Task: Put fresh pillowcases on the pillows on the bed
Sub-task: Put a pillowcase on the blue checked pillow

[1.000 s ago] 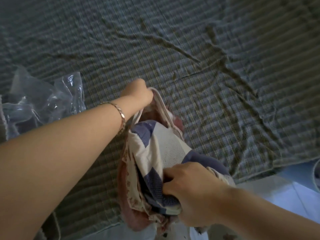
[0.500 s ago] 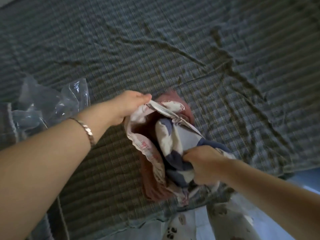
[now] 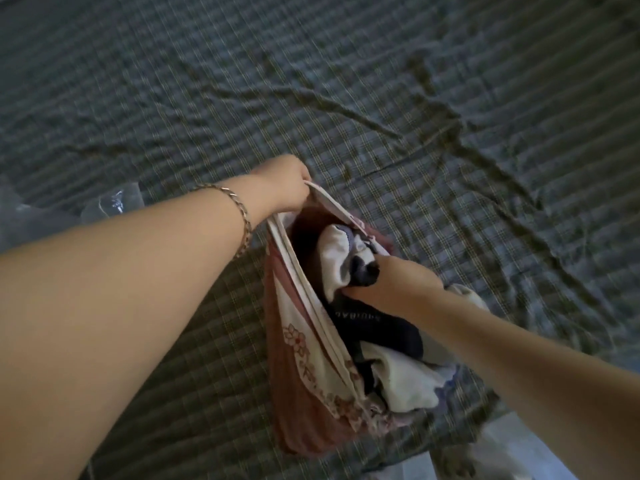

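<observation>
fingers [image 3: 302,175] pinch the floral pillowcase [image 3: 304,344] hem around the crumpled pillow [image 3: 337,258].

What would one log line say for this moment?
left hand: holds pillowcase mouth open | right hand: grips pillow inside it | step: pillow partly in

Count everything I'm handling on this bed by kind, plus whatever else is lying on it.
hands: 2, left hand and right hand
pillowcase: 1
pillow: 1
bracelet: 1
plastic bag: 1
Total: 6
</observation>
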### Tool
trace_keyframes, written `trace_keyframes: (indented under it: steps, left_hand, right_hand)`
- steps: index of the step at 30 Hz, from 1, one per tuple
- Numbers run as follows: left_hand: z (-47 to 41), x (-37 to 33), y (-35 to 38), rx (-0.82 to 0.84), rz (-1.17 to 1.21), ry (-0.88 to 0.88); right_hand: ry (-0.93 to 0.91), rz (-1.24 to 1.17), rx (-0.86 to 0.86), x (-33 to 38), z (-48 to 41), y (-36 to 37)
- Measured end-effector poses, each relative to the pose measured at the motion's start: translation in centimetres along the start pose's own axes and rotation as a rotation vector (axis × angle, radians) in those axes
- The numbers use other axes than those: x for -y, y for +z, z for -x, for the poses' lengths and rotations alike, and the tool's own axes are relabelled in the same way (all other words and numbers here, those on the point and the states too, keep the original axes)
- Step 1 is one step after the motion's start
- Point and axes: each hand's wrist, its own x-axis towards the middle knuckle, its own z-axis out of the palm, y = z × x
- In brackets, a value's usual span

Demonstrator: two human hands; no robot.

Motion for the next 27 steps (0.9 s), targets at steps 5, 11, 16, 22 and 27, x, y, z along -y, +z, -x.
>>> trace_keyframes:
  steps: [5, 11, 16, 22, 27]
  left_hand:
    - [-2.3, -0.4, 2.7, -0.01, 0.731, -0.365]
    - [-4.5, 0.0, 4.0, -0.175, 0.863, -0.408]
    - [-3.6, -0.9, 5.4, -0.269, 1.036, -0.29]
    - [-1.9, 0.1, 5.6, -0.102, 0.987, 0.02]
    - [-4.0, 3.6, 4.2, -0.229, 0.641, -0.14]
  right_hand:
    - [0.059, -0.201, -0.346, 2.2, -2.7, 1.5]
    - [-0.307, -0.139, -0.504, 2.4, -2.2, 5.1]
    - [-0.454, 0.193, -0.287, 0.5, -4.2, 5.1]
    - [-0.296, 0.26, -0.252, 6.1, -9.7, 3.1]
    - [-0.381, 0.272, -0.451, 4.6, -7.3, 4.0]
